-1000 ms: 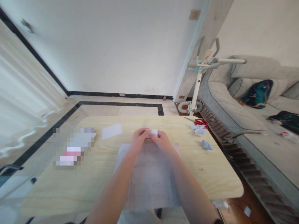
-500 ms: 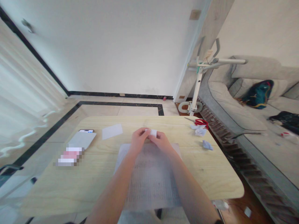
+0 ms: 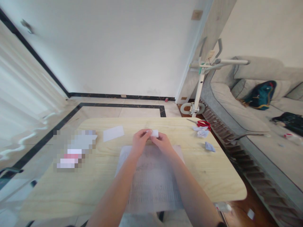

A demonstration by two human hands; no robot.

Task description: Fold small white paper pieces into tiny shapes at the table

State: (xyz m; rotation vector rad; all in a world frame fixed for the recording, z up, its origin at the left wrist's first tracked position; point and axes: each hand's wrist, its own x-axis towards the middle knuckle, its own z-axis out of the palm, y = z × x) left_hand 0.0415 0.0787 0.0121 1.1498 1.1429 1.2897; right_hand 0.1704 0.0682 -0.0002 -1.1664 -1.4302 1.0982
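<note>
Between my two hands is a small piece of white paper [image 3: 154, 133], held above the far middle of the wooden table [image 3: 94, 186]. My left hand [image 3: 140, 139] pinches its left side, thumb and fingers closed together. On the right and lower side, the fingers of my right hand [image 3: 163, 142] are closed on the same paper. Folds in it are too small to make out. Beneath my wrists and forearms lies a large printed sheet [image 3: 153, 183], which reaches the table's near edge. A flat white paper rectangle [image 3: 113, 133] rests to the left of my hands.
Red-handled scissors [image 3: 203, 125] lie at the far right, touching crumpled white paper [image 3: 201, 131]. Nearer is a small folded bluish paper [image 3: 209, 146]. Blurred-out items [image 3: 78, 148] sit on the left side. A grey sofa [image 3: 246, 116] stands beyond the table's right edge.
The white paper between my fingers shows slightly more of its face and sits a little higher. Both hands stay almost in place, and the other things on the table are unmoved.
</note>
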